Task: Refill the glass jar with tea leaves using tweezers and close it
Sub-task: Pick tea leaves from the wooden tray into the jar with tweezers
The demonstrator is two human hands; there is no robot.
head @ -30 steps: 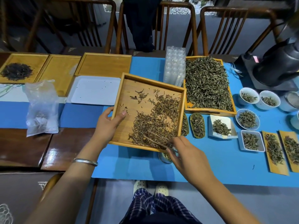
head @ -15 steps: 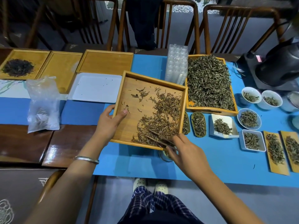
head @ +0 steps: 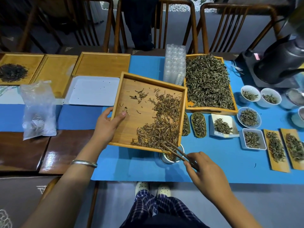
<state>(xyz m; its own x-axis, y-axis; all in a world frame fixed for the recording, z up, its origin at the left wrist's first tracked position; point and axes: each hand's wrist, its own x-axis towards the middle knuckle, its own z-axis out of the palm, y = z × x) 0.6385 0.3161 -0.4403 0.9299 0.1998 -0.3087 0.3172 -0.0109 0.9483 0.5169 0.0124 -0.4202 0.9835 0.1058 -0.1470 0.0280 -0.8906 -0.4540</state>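
A square wooden tray point(head: 131, 127) is tilted above the blue mat, with brown tea leaves point(head: 162, 122) piled toward its near right corner. My left hand point(head: 107, 127) grips the tray's left edge, thumb inside. Under that near right corner stands the glass jar point(head: 171, 157), open-topped, with some leaves inside and partly hidden by the tray. My right hand point(head: 207, 175) holds brown tweezers point(head: 177, 152), whose tips reach the leaves at the tray's corner over the jar. No lid is visible.
A larger wooden tray point(head: 212, 111) heaped with greenish leaves sits right of the tilted one. Small dishes point(head: 248, 116) and wooden scoops point(head: 276, 148) of tea line the right side. A black kettle point(head: 279, 63), clear plastic cups point(head: 175, 63), a white tray point(head: 92, 90) and a plastic bag point(head: 38, 111) lie around.
My right hand has drawn back toward me and to the right, uncovering the jar. The tweezers now stretch out to the tray's corner. The leaves have slid further into that corner.
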